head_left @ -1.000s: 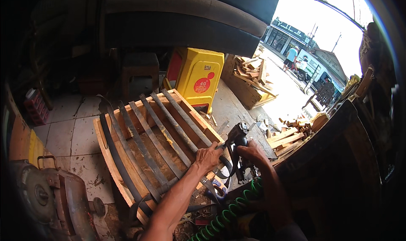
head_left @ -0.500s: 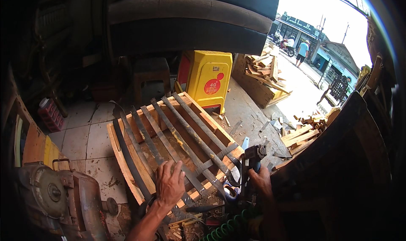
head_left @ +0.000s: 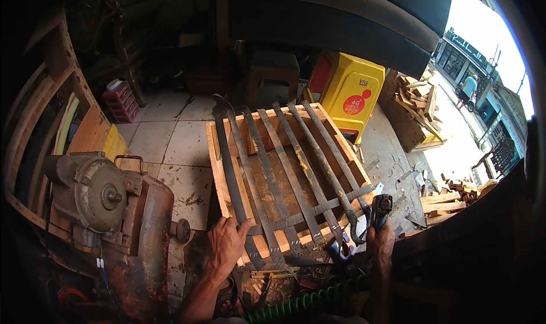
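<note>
A wooden frame (head_left: 214, 170) lies on the floor, with several dark, worn rubber straps (head_left: 267, 179) running lengthwise over it. A single cross strap (head_left: 296, 219) passes among them near the close end. At the frame's near left corner, my left hand (head_left: 226, 244) is closed, thumb and fingers pinching the left end of that cross strap. My right hand (head_left: 381, 243) grips a black staple gun (head_left: 381, 207), held upright just off the frame's near right corner. Staples show at the near ends of several lengthwise straps.
A motor (head_left: 99, 193) on a rusty tank (head_left: 139, 250) stands at left. Beyond the frame are a yellow stool-like stand (head_left: 347, 96) and a dark stool (head_left: 273, 73). Wood offcuts (head_left: 421, 105) fill a box at right. A green coiled hose (head_left: 307, 301) runs along the front.
My left hand has moved from over the middle straps to the frame's left rail, drawing the cross strap's end leftward. The staple gun stays in my right hand. The whole view has shifted.
</note>
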Motion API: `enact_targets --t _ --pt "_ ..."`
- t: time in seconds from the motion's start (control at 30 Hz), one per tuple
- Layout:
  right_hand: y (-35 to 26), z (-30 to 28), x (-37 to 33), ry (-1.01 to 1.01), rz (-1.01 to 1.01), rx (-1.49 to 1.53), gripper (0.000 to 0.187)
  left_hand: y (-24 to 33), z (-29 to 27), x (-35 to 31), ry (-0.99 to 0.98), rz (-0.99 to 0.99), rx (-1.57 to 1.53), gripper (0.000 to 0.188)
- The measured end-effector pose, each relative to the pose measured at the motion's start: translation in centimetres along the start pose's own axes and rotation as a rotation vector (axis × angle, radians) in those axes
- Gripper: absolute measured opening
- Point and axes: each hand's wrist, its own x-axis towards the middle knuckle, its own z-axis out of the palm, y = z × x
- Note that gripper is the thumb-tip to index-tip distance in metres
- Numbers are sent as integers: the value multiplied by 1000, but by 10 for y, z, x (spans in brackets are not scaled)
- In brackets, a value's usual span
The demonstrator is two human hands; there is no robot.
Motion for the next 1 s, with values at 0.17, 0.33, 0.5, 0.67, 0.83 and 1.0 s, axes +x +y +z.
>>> enact_targets --t 0.17,0.33,0.5,0.67,0.83,1.0 --pt "6 5 2 -6 -21 17 32 -13 -24 18 -181 34 -41 57" --pt "5 3 1 6 -17 -51 33 -23 -7 -1 -11 -179 49 72" --pt "6 7 -3 2 -15 -77 35 -47 24 -7 102 -495 21 81" --pt "24 7 -3 31 -50 -33 41 -73 64 -16 217 -713 -327 77" --pt "63 0 -5 -72 67 7 41 -109 102 -46 248 -766 -642 49" --pt "28 -7 -1 -120 193 83 38 -95 104 -33 310 -670 -537 46"
